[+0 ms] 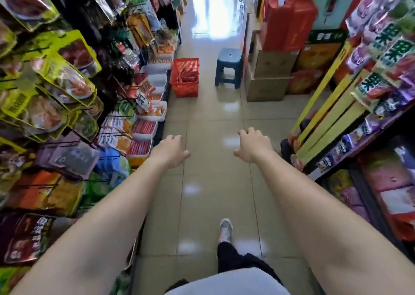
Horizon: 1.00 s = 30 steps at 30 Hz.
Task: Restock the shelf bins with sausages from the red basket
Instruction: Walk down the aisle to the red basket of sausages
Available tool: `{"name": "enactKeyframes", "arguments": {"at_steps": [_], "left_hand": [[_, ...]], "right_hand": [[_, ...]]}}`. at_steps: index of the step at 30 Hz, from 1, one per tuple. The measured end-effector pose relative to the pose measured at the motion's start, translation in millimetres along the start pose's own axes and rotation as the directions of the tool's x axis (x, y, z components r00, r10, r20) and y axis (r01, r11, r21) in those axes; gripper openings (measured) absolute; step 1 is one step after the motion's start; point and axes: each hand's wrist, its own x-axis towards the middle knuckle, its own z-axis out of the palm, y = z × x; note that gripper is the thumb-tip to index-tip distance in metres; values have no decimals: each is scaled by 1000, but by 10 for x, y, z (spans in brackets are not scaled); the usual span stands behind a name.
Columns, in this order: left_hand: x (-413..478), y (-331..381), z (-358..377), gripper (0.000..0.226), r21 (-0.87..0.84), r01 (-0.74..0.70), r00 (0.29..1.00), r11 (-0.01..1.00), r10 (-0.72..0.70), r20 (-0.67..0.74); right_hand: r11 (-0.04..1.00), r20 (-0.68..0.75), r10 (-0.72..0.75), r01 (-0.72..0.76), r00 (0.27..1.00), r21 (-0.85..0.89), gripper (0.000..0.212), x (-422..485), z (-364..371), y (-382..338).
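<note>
A red basket stands on the aisle floor beside the left shelf, with red sausages inside it. White shelf bins line the bottom of the left shelf, several holding red sausages. My left hand and my right hand reach forward over the floor, well short of the basket. Both hands hold nothing, with fingers loosely curled downward.
A dark blue plastic stool stands right of the basket. Cardboard boxes and red cartons are stacked on the right. Snack bags hang on both side shelves. My foot in a grey shoe is on the tiled floor.
</note>
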Motion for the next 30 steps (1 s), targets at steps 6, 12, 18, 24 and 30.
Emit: {"name": "enactKeyframes", "arguments": {"at_steps": [6,12,18,24,30], "left_hand": [[1399,261,-679,63,-20,30,999,999,-30,-10],[2803,342,-1201,62,-21,21,999,1000,-22,-25],[4472,313,-1676,65,-32,-19,999,999,18,-37],[5961,325,-2321,64,-39,-50,999,998,50,-1],[7465,515,-2841,61,-25,-47,998,999,48,34]], "right_hand": [[1000,13,-3,3,1000,0,64,1504,-725,141],[999,27,-29,30,999,-39,66,2945,-1196,74],[996,52,-16,20,999,-90,65,4557,-1528,-53],[998,77,27,-23,997,-52,67,5990,-2030,-152],[1000,96,16,-14,995,-24,67,7495,-2367,-28]]}}
